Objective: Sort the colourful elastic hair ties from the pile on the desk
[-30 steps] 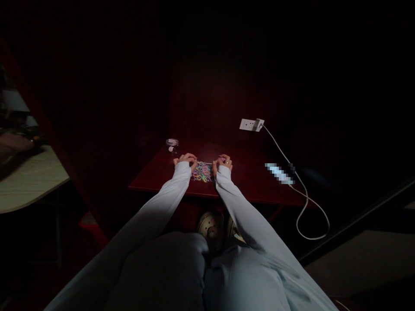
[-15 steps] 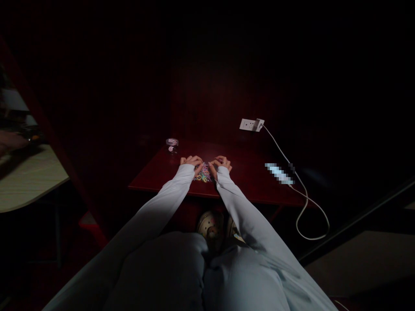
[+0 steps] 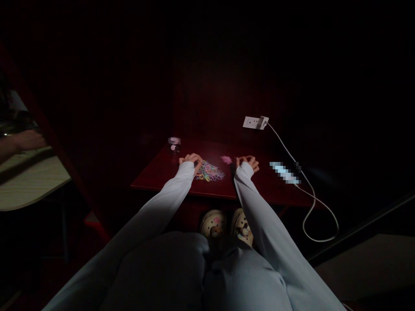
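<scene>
A loose pile of small multicoloured elastic hair ties (image 3: 212, 172) lies on the dark red table. At its left edge rests my left hand (image 3: 191, 160), fingers curled and thumb side against the pile; what its fingertips hold, if anything, is hidden. Behind and right of this pile sits a smaller heap of pink hair ties (image 3: 226, 160). Just right of the pink heap, my right hand (image 3: 248, 163) has its fingers drawn together in a pinch. A tiny pink hair tie (image 3: 236, 158) shows at its fingertips.
A clear round jar (image 3: 174, 144) stands at the table's back left. A wall socket (image 3: 255, 122) holds a charger; its white cable (image 3: 314, 203) runs to a blurred-out phone (image 3: 284, 172) on the right. Another person's hand (image 3: 30, 140) is over a pale table (image 3: 32, 177) at left.
My right hand has moved from the multicoloured pile to the right, past the pink heap, which now shows. My left hand stays at the pile. The other person's arm reaches farther in.
</scene>
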`<action>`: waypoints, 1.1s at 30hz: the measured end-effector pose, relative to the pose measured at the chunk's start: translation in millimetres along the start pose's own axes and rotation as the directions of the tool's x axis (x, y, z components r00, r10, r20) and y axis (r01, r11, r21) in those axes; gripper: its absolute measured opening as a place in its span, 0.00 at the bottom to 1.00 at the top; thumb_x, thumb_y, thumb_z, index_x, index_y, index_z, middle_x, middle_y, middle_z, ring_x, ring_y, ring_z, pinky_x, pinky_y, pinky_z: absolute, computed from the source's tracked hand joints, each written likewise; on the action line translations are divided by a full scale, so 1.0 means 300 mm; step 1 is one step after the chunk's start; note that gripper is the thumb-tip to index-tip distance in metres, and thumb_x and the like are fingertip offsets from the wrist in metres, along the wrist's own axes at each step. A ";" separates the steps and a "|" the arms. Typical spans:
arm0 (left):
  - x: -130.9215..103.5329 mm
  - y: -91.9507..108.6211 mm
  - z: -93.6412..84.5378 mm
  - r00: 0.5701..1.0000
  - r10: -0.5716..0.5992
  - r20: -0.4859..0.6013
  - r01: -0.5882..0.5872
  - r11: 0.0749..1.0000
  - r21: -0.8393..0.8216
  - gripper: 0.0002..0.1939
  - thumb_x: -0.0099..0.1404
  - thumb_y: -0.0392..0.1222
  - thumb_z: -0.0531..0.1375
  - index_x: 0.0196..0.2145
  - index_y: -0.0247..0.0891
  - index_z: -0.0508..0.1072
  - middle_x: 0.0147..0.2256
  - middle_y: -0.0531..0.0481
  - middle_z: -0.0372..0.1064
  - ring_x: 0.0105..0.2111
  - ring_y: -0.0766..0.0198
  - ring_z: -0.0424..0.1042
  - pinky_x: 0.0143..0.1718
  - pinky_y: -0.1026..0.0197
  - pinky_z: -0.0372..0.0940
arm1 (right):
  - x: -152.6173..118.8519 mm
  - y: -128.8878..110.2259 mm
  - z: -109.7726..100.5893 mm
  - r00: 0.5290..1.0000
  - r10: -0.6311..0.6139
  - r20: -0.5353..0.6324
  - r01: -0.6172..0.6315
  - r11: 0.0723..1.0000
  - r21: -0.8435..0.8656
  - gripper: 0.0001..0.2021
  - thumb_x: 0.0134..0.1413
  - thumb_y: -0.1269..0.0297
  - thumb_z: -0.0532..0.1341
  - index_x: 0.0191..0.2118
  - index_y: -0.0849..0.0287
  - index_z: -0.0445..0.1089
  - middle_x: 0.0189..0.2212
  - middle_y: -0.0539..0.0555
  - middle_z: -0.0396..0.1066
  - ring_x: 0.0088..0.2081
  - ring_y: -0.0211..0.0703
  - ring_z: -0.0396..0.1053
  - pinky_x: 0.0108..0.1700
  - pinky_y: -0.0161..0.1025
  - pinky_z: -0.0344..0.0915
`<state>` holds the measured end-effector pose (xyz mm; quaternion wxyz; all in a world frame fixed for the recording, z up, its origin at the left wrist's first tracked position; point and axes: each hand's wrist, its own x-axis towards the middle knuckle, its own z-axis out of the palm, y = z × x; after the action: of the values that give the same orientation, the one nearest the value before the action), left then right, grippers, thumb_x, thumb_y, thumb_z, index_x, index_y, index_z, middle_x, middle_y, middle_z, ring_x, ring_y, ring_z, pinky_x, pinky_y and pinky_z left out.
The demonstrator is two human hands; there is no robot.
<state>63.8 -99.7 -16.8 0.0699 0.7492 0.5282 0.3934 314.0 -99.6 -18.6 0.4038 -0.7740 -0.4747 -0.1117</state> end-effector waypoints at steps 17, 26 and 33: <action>0.007 -0.046 0.032 0.999 0.043 -0.031 -0.044 0.998 -0.044 0.05 0.71 0.38 0.61 0.38 0.44 0.77 0.49 0.49 0.78 0.50 0.51 0.70 0.54 0.47 0.60 | 0.036 0.040 0.077 1.000 0.026 -0.009 -0.024 0.984 0.178 0.18 0.66 0.52 0.56 0.34 0.56 0.77 0.50 0.62 0.70 0.54 0.61 0.58 0.57 0.61 0.56; -0.001 -0.071 0.097 0.972 0.198 0.124 -0.192 0.980 -0.060 0.45 0.50 0.54 0.79 0.63 0.49 0.71 0.75 0.43 0.50 0.73 0.34 0.52 0.71 0.35 0.57 | -0.052 0.000 0.072 0.951 -0.228 0.209 0.182 0.959 0.219 0.15 0.70 0.57 0.54 0.38 0.57 0.75 0.34 0.55 0.75 0.39 0.47 0.71 0.46 0.42 0.67; 0.035 -0.113 0.158 0.941 0.194 0.277 -0.178 0.981 -0.083 0.45 0.53 0.54 0.77 0.67 0.51 0.69 0.72 0.40 0.58 0.71 0.37 0.61 0.71 0.35 0.57 | -0.151 -0.085 0.069 0.836 -0.489 0.248 0.464 0.872 0.155 0.14 0.73 0.57 0.53 0.39 0.57 0.72 0.43 0.61 0.78 0.46 0.49 0.75 0.50 0.41 0.69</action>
<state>71.7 -61.4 -61.4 0.1286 0.8420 0.4283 0.3017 265.0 -107.9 -44.1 0.3258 -0.6206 -0.7091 -0.0770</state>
